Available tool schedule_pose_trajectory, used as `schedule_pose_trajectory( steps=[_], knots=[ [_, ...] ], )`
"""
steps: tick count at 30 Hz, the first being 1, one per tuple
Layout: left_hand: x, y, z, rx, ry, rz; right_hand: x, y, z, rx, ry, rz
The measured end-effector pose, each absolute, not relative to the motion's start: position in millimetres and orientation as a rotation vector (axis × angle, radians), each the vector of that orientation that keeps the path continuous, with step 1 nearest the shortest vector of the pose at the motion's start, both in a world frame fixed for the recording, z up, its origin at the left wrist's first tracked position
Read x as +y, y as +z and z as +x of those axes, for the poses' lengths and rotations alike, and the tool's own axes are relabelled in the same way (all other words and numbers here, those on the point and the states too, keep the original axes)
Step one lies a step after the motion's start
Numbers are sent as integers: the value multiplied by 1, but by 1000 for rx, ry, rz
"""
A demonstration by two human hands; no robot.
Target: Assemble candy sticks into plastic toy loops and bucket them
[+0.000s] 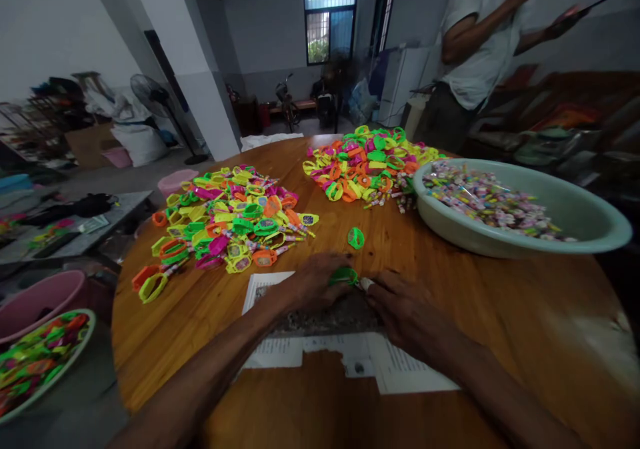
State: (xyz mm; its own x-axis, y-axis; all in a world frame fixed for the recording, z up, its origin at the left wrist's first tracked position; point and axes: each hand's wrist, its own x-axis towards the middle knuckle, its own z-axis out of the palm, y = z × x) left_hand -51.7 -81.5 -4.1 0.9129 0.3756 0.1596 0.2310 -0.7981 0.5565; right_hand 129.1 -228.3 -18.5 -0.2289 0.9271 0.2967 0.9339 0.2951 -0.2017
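Band (353, 275), green, is clamped in the fingers of the left hand (316, 278), just above a dark slab (325, 322) on the table (500, 302). A pale piece (367, 283) is seen at the right hand (407, 305); whether its fingers are closed on it cannot be told.

Daylight brightens the window (330, 2), while the dim table (500, 309) blurs rightward

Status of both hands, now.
Left hand: closed, holding a green plastic band.
Right hand: fingers curled at a small pale piece; whether it grips it cannot be told.
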Motion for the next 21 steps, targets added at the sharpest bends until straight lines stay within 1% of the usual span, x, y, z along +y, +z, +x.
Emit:
schedule_pose_trajectory(
  steps=[7,12,14,19,21],
  knots=[
    [-80,-13,-53,383,435,2418,-227,-16,127,-2082,57,-1579],
    [-80,-12,-52,313,475,2405,-226,-14,128,-2190,52,-1644],
    [-80,-12,-51,308,474,2408,-225,-11,128,-2270,-3,-1694],
    [-80,-12,-52,335,445,2371,-221,-1,117,-2520,-330,-1751],
    [-80,-12,-53,327,440,2347,-218,2,113,-2600,-333,-1751]
  ],
)
